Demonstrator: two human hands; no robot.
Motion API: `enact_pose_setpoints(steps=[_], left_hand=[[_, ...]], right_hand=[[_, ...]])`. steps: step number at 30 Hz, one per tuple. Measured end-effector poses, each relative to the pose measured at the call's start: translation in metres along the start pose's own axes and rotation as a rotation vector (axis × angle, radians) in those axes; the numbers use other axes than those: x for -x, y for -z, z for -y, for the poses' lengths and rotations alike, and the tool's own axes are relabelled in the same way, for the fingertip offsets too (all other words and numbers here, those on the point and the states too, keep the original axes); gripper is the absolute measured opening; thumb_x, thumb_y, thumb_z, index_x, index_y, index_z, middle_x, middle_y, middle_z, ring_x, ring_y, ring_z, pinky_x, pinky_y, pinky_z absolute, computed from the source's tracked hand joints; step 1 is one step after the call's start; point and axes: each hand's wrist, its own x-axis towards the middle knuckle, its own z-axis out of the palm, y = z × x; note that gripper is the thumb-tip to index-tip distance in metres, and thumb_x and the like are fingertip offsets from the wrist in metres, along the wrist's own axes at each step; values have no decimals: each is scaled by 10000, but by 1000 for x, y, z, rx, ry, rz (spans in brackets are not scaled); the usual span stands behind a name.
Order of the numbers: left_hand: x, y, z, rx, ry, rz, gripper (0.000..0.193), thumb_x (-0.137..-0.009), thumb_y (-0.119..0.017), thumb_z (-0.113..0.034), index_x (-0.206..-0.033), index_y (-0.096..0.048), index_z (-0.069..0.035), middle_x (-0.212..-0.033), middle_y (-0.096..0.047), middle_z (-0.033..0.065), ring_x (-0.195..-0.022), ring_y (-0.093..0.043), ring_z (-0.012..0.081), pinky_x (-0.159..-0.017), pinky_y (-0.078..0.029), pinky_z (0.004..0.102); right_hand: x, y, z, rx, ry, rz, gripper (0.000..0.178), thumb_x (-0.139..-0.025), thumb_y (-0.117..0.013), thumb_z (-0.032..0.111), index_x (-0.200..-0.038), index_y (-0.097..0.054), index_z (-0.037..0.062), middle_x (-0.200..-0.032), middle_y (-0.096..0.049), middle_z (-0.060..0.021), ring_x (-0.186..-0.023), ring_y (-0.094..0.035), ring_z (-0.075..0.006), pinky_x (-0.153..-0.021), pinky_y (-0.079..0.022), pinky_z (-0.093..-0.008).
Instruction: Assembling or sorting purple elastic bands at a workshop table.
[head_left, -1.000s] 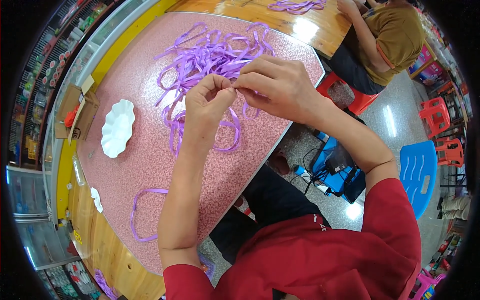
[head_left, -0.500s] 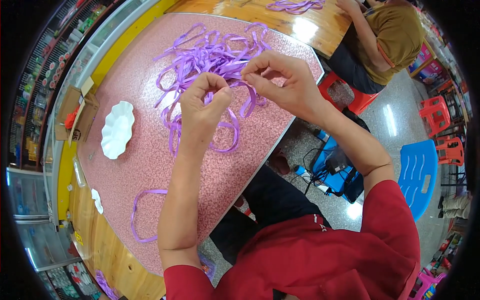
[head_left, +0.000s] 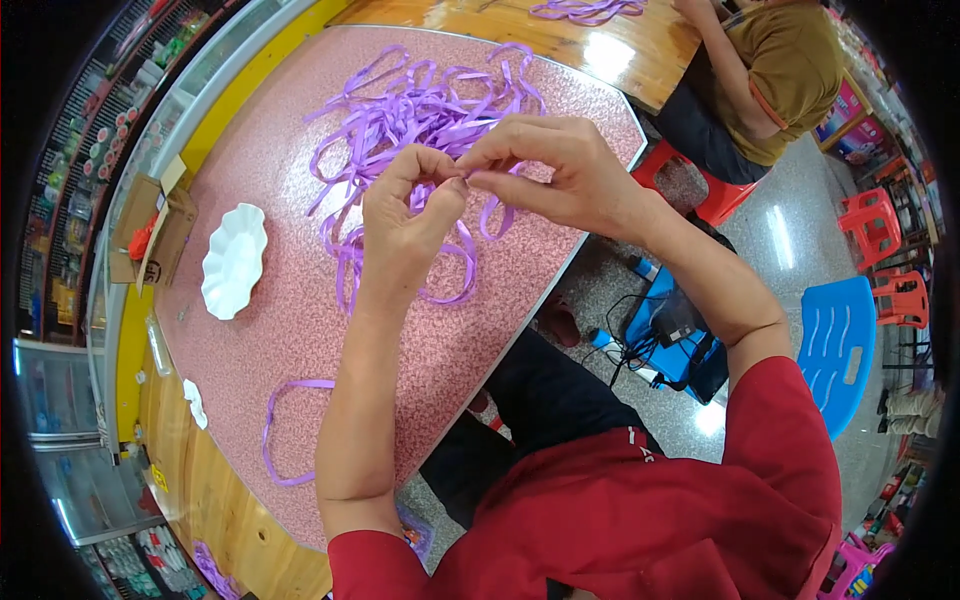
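Left hand (head_left: 405, 215) and right hand (head_left: 550, 175) pinch one purple ribbon strip (head_left: 465, 250) mid-frame, above pink tabletop (head_left: 280, 330); ribbon pile (head_left: 420, 105) upper centre looks mostly unworked; one ribbon loop (head_left: 285, 430) lies lower left

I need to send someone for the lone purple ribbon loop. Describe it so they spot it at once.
Start at the pink speckled table and find the white scalloped dish near its left edge. Closer to the person than the dish, beside the left forearm, lies the purple ribbon loop. Unlike the tangled ribbon pile farther off, it lies flat, alone, as one open ring.
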Motion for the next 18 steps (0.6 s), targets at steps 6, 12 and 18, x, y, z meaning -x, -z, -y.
enact_pose_setpoints(steps=[6, 12, 18], left_hand=[[-2, 1, 2, 82, -75, -70, 91, -878, -607, -46, -962, -631, -20, -857, -612, 3, -817, -550, 78, -757, -451, 235], [1, -9, -7, -7, 23, -37, 129, -936, -662, -109, -1021, -668, -12, -885, -654, 3, -844, -569, 66, -767, -458, 229], [1, -9, -3, -24, 2, -62, 124, -932, -680, -115, -988, -677, -5, -886, -663, 5, -842, -574, 64, -754, -456, 225]], right_hand=[[10, -5, -3, -367, -456, 19, 159, -950, -675, 109, -1063, -688, -3, -927, -696, -37, -809, -663, -101, -708, -542, -241], [9, -5, 0, -542, -541, -65, 188, -980, -645, 119, -1090, -667, -31, -917, -672, -22, -789, -626, -52, -696, -530, -209], [10, -6, 2, -395, -497, -55, 142, -957, -658, 109, -1043, -697, 3, -849, -682, -22, -741, -627, -58, -667, -526, -218]])
